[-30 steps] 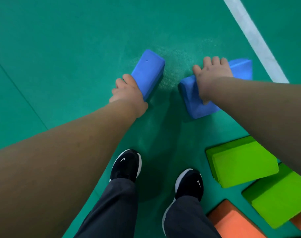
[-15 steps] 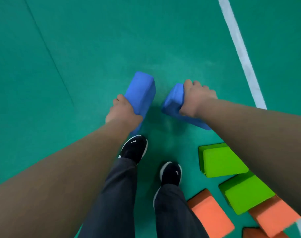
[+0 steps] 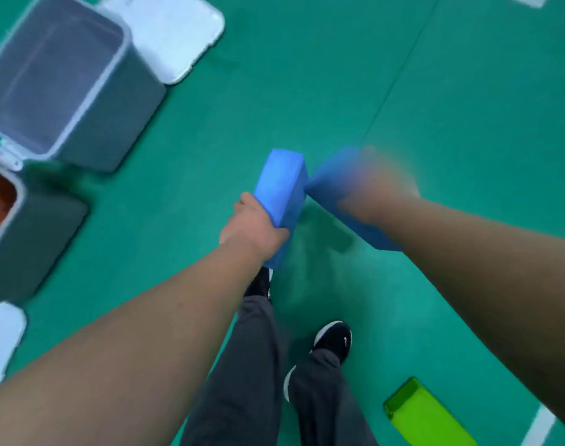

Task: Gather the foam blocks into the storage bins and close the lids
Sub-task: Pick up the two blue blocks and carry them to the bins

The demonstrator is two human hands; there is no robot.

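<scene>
Left hand (image 3: 253,228) wrapped tight around a blue block (image 3: 282,188), held off the floor (image 3: 306,91), long side pointing away from me. Right hand (image 3: 376,191) is motion-blurred; it's clamped on a second blue block (image 3: 335,188), tilted, its far corner just beside the first block. Can't tell if they touch. Grey bin (image 3: 113,130) sits open toward the far-left part of the floor, nothing visible inside, white lid (image 3: 174,30) flat beside it. Second bin (image 3: 33,239) at the left edge of view, orange inside. One green block (image 3: 426,416) lies on the floor near right, by a white line (image 3: 538,426).
</scene>
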